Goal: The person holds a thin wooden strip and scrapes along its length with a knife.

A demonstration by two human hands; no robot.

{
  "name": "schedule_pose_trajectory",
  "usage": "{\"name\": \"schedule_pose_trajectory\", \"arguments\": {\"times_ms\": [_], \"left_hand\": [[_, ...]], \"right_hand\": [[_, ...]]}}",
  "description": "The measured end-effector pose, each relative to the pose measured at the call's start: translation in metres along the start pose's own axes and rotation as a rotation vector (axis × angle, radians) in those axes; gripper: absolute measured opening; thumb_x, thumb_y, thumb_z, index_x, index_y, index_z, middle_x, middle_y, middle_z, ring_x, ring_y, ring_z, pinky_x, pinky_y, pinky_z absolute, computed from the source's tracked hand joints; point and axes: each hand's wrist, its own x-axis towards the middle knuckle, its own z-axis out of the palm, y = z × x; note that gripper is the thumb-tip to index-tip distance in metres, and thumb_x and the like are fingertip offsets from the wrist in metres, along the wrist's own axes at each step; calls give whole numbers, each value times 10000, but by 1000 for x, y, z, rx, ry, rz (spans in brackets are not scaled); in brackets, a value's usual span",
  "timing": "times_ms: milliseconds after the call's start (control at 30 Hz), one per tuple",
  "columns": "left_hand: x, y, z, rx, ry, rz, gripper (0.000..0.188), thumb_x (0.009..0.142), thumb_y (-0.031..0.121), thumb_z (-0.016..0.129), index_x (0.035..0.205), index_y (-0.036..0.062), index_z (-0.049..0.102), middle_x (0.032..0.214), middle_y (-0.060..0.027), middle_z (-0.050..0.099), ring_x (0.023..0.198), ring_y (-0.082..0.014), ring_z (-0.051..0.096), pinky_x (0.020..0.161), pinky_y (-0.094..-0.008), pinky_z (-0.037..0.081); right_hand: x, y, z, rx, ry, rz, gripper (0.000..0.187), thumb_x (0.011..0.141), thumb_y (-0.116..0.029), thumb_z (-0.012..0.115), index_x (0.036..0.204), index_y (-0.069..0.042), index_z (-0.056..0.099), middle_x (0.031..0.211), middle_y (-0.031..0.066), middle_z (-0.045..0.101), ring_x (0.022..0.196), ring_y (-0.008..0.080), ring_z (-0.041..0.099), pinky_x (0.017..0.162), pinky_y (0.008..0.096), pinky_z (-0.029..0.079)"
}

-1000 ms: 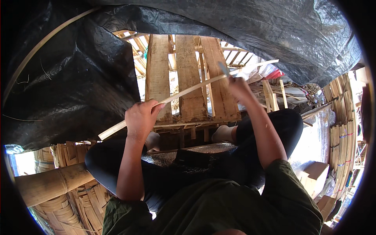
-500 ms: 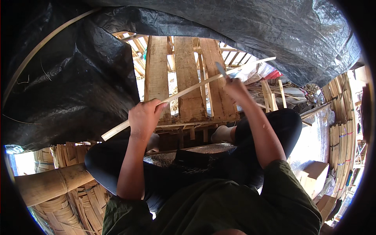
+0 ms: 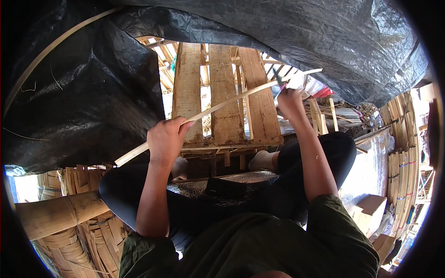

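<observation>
A long, thin bamboo strip (image 3: 222, 104) slants across in front of me, its near end low at the left and its far end up at the right. My left hand (image 3: 164, 139) is closed around it toward the near end. In my right hand (image 3: 291, 101) a knife (image 3: 277, 78) is gripped, its narrow blade pointing up and crossing the strip near the far end. Whether the blade touches the strip I cannot tell. The handle is mostly hidden by my fingers.
Three wooden planks (image 3: 227, 106) lie beyond my feet. Black plastic sheeting (image 3: 92, 83) hangs at the left and overhead. A thick bamboo pole (image 3: 65, 215) is at lower left. Bundled bamboo strips (image 3: 402, 176) and a cardboard box (image 3: 371, 208) stand at the right.
My right hand with the knife has moved slightly right, further along the strip, and the blade now stands more upright. My left hand and the strip have shifted a little left.
</observation>
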Motion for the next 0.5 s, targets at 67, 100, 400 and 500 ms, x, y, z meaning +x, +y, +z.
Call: {"name": "schedule_pose_trajectory", "arguments": {"times_ms": [67,100,400,500], "left_hand": [[1,2,2,34,20,22,292,871,423,681,792,142,676,647,-98,636,642,-328,637,576,-436,494],[0,1,2,34,19,21,292,871,423,681,792,142,676,647,-98,636,642,-328,637,576,-436,494],[-3,7,5,-32,15,13,285,882,413,673,794,143,683,647,-102,637,652,-321,642,580,-430,499],[1,15,0,-9,-17,13,281,881,414,674,804,145,691,651,-102,639,652,-327,643,585,-430,501]], "right_hand": [[-8,4,14,-61,-85,19,382,985,-243,484,898,96,636,699,197,654,551,270,640,469,397,477],[-14,0,19,-122,-174,38,364,996,-227,472,900,79,645,702,208,657,543,252,640,460,393,474],[-11,-1,0,224,-352,280,403,1016,-326,453,994,57,573,638,69,540,490,149,491,392,326,370],[3,12,-17,402,-357,279,444,1025,-359,432,1023,60,579,646,80,556,485,150,490,393,330,379]]}}
